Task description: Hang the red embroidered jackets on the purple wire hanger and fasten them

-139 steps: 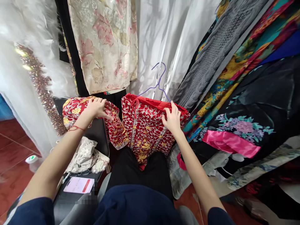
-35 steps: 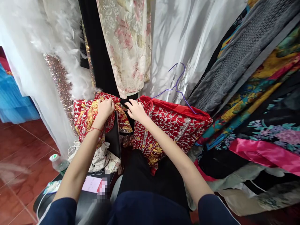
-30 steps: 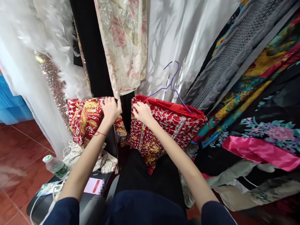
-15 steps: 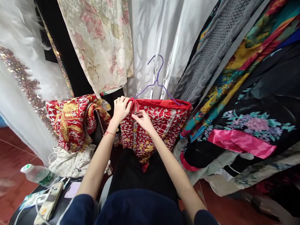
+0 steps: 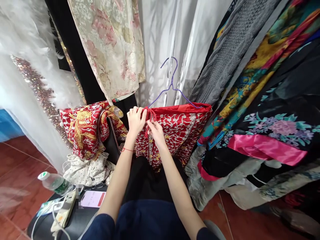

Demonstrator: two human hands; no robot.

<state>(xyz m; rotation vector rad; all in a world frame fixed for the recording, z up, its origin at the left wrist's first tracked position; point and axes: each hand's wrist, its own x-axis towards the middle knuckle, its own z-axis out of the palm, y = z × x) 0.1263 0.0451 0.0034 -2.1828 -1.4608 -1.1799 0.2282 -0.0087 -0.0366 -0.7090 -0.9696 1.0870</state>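
A red garment with silver and gold embroidery (image 5: 176,128) stands against my lap, its plain red upper edge facing up. A purple hanger (image 5: 171,85) rises out of that edge with its hook free. My left hand (image 5: 135,120) is closed over the garment's upper left corner. Just beside it, my right hand (image 5: 155,132) pinches a thin red cord (image 5: 153,115) that hangs from the edge; the fingertips partly hide it. To the left, a second red and gold embroidered garment (image 5: 85,128) lies folded over a dark chair back, touched by neither hand.
On a black seat at lower left are a dotted white cloth (image 5: 82,168), a bottle (image 5: 55,182), a power strip (image 5: 63,210) and a phone (image 5: 93,199). Floral fabric (image 5: 110,50) hangs ahead. A grey knit (image 5: 225,56) and a black garment with pink trim (image 5: 266,150) hang right.
My left hand has left the folded garment and moved right onto the corner of the garment on the hanger. My right hand has moved along its edge to the red cord and closed on it.
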